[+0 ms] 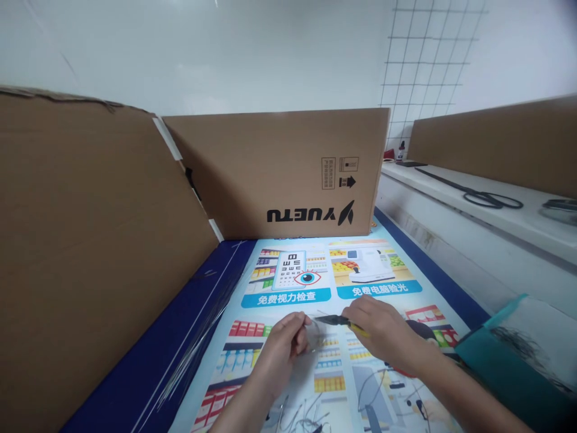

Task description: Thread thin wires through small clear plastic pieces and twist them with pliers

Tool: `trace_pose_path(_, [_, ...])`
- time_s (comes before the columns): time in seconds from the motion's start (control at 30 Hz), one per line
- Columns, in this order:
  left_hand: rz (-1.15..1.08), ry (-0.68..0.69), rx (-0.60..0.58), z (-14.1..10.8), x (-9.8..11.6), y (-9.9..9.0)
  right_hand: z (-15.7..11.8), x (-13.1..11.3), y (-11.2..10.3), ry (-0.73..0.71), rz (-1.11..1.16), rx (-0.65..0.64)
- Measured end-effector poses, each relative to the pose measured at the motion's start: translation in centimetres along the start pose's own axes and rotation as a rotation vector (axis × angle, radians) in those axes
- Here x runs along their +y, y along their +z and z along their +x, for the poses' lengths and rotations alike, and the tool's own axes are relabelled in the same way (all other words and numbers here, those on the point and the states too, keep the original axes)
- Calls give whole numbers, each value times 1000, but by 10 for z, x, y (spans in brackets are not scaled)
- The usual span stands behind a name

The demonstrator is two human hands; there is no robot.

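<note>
Pinched a thin, curved, silvery wire (321, 337) in the left hand (286, 340), just beside black-nosed, yellow-handled pliers (332, 320) clasped in the right hand (381, 328).

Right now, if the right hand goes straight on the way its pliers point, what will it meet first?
Most likely the left hand: the pliers in the right hand point toward its pinched fingertips. Depth is unclear here, so they could pass slightly above.
</note>
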State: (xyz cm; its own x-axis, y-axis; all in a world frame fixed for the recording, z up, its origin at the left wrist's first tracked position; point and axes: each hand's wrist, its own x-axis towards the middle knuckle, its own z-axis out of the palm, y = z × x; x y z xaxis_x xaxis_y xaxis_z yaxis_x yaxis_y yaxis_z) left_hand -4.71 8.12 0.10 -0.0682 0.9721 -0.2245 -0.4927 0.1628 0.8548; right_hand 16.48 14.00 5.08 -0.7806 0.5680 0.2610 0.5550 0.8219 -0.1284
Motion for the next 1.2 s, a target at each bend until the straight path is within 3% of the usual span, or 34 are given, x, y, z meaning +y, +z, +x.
trace_pose_path(0.27, [12,-65,-111,-4,-3,4,1,-6,5,-141,-144,-19])
trace_pose_path(0.67, [131,-63,-16,-2,-2,4,-1,-9,4,-218,-204,-27])
trace_pose_path(0.77, [99,-10,37,0,-2,3,-1,-4,10,-162,-129,41])
trace_pose_path(0.93, [-79,76,128,0,2,5,0,0,17,98,129,190])
trace_pose_path(1.03, [-151,106,105,-4,2,10,0,-3,20,208,271,149])
trace_pose_path(1.2, [-111,144,77,-9,-1,16,1,-11,22,250,465,88])
